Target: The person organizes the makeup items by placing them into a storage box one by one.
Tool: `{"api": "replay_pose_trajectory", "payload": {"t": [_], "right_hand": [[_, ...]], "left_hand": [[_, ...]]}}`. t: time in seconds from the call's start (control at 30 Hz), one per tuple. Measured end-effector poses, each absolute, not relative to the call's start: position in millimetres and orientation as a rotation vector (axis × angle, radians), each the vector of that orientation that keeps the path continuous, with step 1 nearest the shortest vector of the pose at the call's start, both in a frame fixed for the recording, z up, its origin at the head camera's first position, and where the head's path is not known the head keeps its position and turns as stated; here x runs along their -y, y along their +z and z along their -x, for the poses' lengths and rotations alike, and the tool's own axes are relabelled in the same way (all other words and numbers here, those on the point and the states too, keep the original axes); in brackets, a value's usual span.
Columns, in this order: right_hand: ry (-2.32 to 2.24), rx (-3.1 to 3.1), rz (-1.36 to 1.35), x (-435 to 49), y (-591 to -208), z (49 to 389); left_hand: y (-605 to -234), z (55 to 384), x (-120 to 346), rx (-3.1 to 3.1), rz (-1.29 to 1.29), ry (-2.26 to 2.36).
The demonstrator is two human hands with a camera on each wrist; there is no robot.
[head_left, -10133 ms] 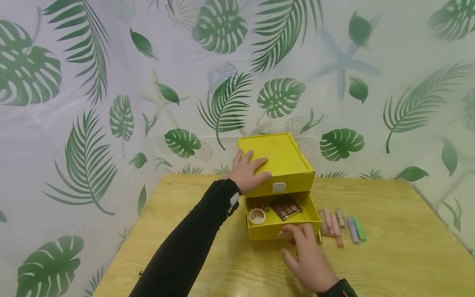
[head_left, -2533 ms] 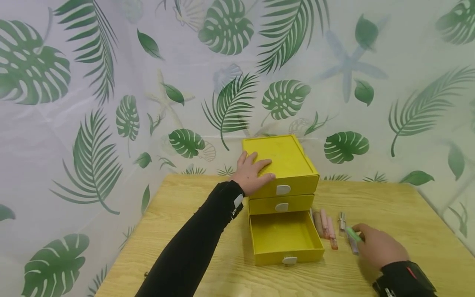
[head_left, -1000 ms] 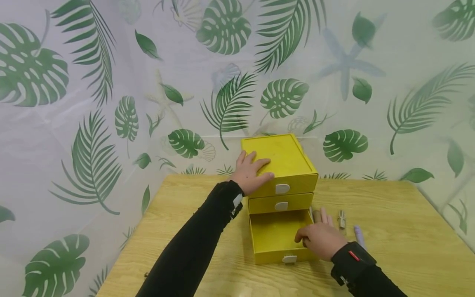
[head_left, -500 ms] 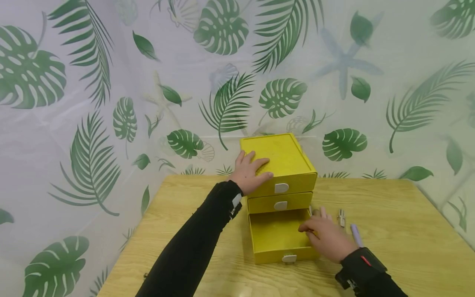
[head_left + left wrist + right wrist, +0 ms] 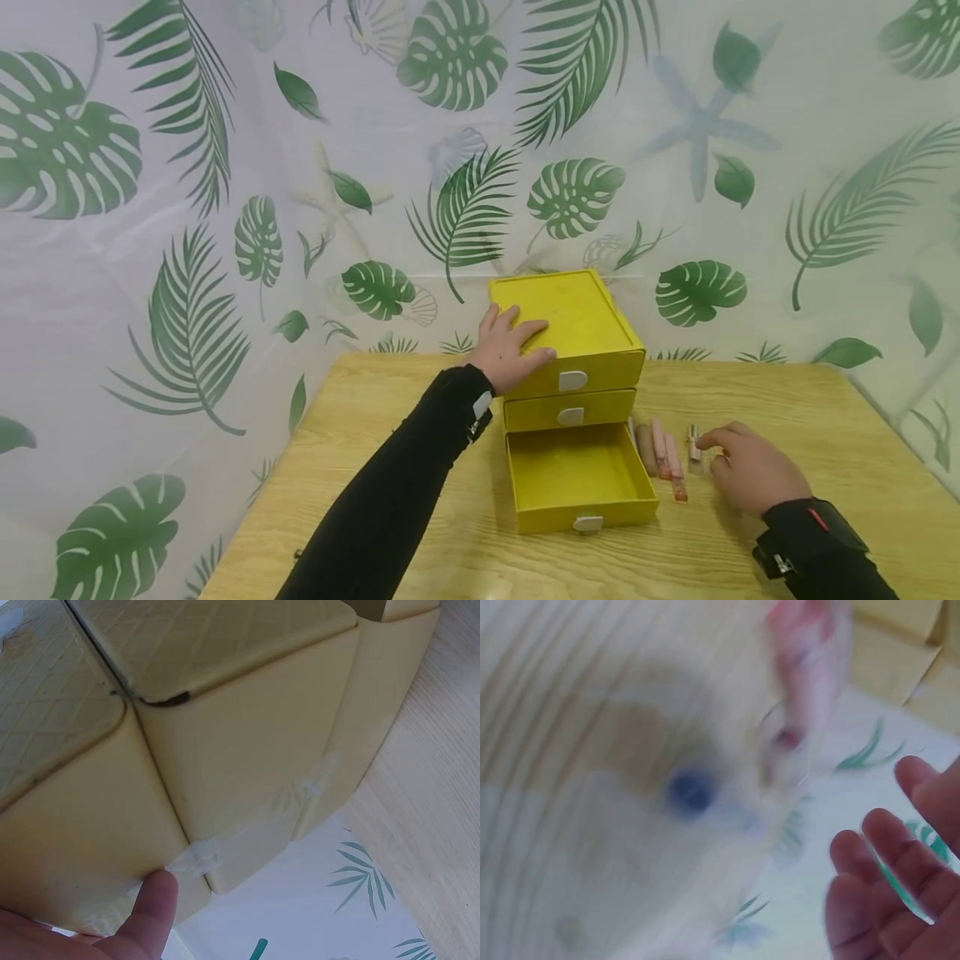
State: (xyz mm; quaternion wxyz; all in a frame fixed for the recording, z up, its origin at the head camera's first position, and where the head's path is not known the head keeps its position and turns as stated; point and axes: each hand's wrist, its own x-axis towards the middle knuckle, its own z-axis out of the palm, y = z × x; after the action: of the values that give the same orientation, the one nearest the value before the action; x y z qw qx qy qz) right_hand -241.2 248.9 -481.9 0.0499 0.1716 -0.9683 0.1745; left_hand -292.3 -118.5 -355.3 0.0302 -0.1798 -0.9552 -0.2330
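My left hand rests with spread fingers on the top left edge of a yellow drawer box. In the left wrist view a finger touches the box's side by some clear tape. The bottom drawer is pulled out, its visible floor bare. Over the table at right is my right hand, fingers loosely bent and nothing visibly held. It is nearest a silver-capped clear tube. Below that hand, the right wrist view has a blurred blue round end. The green tube is not visible.
Slim pink tubes and a brownish tube lie on the wooden table, just right of the drawer. Behind the table hangs a leaf-patterned backdrop. The upper drawers are closed, with white tabs.
The middle drawer, open with makeup earlier, is closed; the bottom one is out. My right hand carried a green tube, reached over the bottom drawer, then moved back right. My left hand stayed.
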Motion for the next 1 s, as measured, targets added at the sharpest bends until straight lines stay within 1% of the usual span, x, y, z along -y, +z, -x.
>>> {"api": "replay_pose_trajectory", "payload": {"t": [0.17, 0.3, 0.47, 0.63, 1.0], "right_hand": [[0.454, 3.069, -0.467, -276.7, -495.4, 247.0], [0.423, 3.146, -0.456, -284.0, -502.4, 251.1], [0.339, 3.185, -0.477, -282.1, -507.2, 255.6], [0.293, 3.173, -0.453, -279.1, -507.0, 252.6], [0.417, 3.272, -0.494, -266.7, -502.2, 242.5]], "left_hand": [[-354.4, 294.3, 117.6, 2.930, 0.555, -0.724], [-354.8, 294.1, 117.5, 2.920, 0.567, -0.734], [-355.3, 292.1, 118.3, 2.925, 0.556, -0.732], [-357.5, 291.7, 117.8, 2.930, 0.551, -0.740], [-355.9, 291.7, 118.2, 2.917, 0.552, -0.751]]}}
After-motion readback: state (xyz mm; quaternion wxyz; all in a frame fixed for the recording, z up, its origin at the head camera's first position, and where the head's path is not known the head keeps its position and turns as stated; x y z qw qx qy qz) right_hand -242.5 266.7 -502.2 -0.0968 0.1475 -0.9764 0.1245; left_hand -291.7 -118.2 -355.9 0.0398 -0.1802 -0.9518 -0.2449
